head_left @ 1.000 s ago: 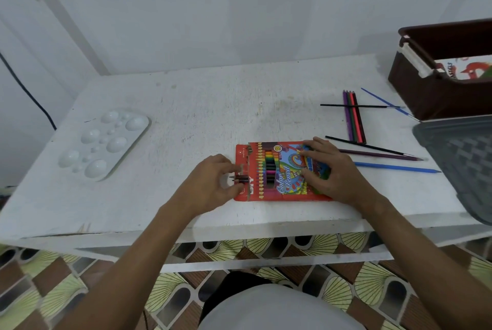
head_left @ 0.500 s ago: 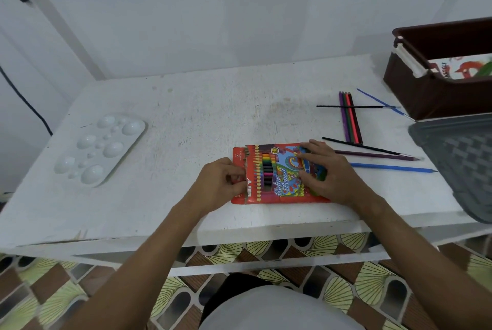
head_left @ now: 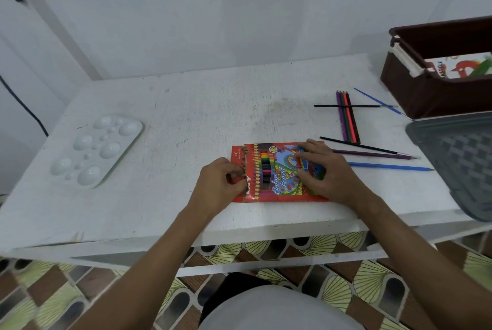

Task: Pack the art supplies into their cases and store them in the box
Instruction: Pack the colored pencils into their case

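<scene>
Pinching the pencil case (head_left: 277, 172) flap closer, left hand (head_left: 218, 185) curls tighter; right hand (head_left: 327, 172) stays flat.

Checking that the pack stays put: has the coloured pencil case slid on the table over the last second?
No. The coloured pencil case keeps its spot near the table's front edge, left of the loose pencils.

White table (head_left: 186, 106), patterned floor tiles (head_left: 346, 289), black cable (head_left: 24, 108) on the wall

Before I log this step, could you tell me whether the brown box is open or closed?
Open. The brown box has no lid on; its inside wall and a printed pack lying inside show from above.
</scene>
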### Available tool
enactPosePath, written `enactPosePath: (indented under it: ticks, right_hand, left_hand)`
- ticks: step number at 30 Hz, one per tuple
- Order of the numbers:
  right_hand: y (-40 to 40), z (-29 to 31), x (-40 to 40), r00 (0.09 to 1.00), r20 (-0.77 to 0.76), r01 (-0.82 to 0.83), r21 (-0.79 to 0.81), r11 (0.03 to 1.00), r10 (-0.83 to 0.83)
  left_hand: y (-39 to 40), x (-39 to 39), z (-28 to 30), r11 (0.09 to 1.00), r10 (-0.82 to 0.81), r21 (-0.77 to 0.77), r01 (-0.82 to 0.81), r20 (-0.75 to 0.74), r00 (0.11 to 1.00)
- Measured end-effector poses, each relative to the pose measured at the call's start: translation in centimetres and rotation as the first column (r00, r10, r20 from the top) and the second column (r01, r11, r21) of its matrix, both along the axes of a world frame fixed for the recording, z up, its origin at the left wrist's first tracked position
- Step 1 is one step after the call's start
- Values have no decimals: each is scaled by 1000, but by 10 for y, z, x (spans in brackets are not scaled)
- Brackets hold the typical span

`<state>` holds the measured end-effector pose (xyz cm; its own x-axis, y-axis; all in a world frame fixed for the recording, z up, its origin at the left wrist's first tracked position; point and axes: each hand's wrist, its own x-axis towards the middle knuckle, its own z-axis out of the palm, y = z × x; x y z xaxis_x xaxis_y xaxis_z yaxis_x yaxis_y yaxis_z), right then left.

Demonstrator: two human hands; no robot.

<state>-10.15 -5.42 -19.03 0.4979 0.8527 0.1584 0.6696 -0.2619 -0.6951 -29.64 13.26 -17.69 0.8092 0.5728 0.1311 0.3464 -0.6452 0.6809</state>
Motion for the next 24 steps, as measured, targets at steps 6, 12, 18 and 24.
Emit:
enactPosePath:
  ticks: [6, 12, 18, 24]
  right_hand:
    - [1, -1, 0, 1000, 12, 6, 5, 1000, -6]
    - [0, -1, 1, 1000, 15, -13, -6, 1000, 13]
    - [0, -3, 3, 999, 29, -25, -28, 999, 26]
    - [0, -2, 4, 999, 20, -26, -32, 999, 27]
  left_hand:
    - [14, -4, 6, 1000, -21, -18, 19, -86, 996]
    - [14, 3, 9, 993, -118, -45, 113, -122, 986]
    - [25, 6, 16, 987, -157, -64, 146, -227, 961]
    - [38, 34, 32, 995, -94, -25, 92, -142, 985]
